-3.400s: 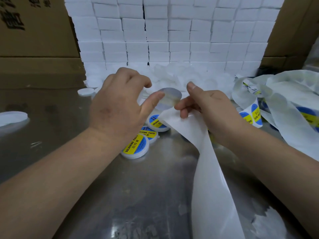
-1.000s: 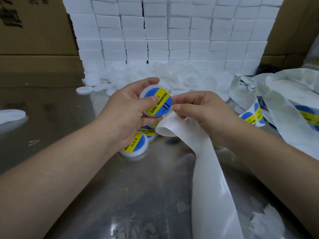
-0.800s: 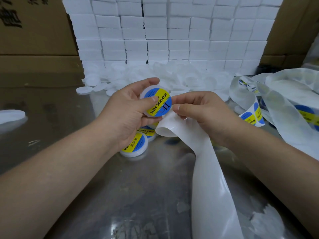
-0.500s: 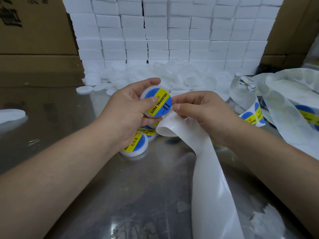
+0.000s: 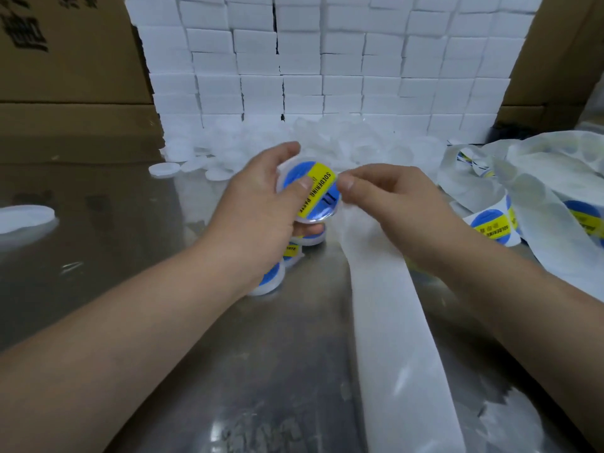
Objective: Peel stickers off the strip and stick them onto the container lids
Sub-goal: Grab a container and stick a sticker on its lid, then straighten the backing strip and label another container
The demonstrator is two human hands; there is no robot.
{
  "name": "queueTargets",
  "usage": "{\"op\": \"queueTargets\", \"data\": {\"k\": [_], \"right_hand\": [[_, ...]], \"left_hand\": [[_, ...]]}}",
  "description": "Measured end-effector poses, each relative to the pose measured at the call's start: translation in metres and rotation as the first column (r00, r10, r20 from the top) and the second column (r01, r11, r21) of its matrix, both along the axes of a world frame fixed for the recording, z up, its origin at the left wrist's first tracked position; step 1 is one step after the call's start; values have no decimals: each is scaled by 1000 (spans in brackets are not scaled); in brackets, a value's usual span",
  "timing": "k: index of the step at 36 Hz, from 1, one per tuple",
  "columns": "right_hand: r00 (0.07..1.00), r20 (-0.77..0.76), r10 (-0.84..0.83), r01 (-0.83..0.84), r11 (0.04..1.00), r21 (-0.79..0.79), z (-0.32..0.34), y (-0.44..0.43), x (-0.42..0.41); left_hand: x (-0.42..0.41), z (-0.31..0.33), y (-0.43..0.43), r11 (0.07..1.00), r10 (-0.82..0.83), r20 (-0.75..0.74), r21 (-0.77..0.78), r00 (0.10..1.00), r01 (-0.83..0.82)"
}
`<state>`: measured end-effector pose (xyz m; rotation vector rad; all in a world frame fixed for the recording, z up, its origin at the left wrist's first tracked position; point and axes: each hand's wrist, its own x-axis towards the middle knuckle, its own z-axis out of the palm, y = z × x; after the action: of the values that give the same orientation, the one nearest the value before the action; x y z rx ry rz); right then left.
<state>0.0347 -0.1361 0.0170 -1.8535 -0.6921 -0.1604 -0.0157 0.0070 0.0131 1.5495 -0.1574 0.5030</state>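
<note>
My left hand (image 5: 261, 204) grips a round white container lid (image 5: 310, 191) above the table, its thumb pressing on the blue and yellow sticker on top. My right hand (image 5: 389, 201) sits at the lid's right edge with thumb and forefinger pinched together; whether it still holds the white backing strip (image 5: 392, 322) under it is hidden. The strip runs from below that hand toward me. Labelled lids (image 5: 271, 276) lie on the table, partly hidden under my left hand.
A heap of plain white lids (image 5: 359, 148) lies before a wall of stacked white boxes (image 5: 327, 60). The tangled sticker strip (image 5: 496, 223) lies at the right. Cardboard boxes (image 5: 65, 60) stand at the left. A loose lid (image 5: 26, 217) rests at the far left.
A sticker went from the strip onto the lid in my left hand. Since half a second ago the lid has tilted and my right hand's fingertips have risen to its right edge.
</note>
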Motion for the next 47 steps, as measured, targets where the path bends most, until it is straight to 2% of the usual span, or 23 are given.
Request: {"op": "queueTargets", "data": {"k": [2, 8, 15, 17, 22, 26, 30, 38, 40, 47], "right_hand": [[998, 36, 60, -58, 997, -55, -1, 0, -2], [988, 151, 21, 6, 985, -170, -4, 2, -1], [992, 126, 6, 16, 984, -175, -7, 5, 0], [993, 101, -58, 74, 985, -157, -8, 5, 3], [960, 95, -262, 261, 965, 21, -2, -5, 14], [947, 119, -298, 297, 955, 25, -4, -4, 17], [953, 103, -285, 284, 959, 20, -6, -4, 19], [963, 95, -251, 252, 968, 2, -9, -4, 20], [964, 88, -251, 252, 968, -5, -9, -3, 20], [967, 98, -237, 242, 969, -45, -10, -2, 20]], "left_hand": [[-1, -2, -2, 1000, -25, -23, 1, 999, 25], [0, -3, -3, 997, -15, -32, 78, 999, 18], [-1, 0, 0, 985, 42, -53, 169, 998, -33], [0, 1, 3, 982, 88, -60, 170, 994, -77], [7, 0, 17, 937, 232, -59, 283, 971, -207], [11, -5, 24, 790, 301, -25, 566, 953, -234], [15, -9, 25, 685, 330, -43, 698, 943, -208], [15, -10, 24, 512, 385, -95, 850, 918, -127], [15, -10, 24, 495, 392, -126, 864, 911, -94], [18, -9, 26, 383, 506, -21, 901, 862, -203]]}}
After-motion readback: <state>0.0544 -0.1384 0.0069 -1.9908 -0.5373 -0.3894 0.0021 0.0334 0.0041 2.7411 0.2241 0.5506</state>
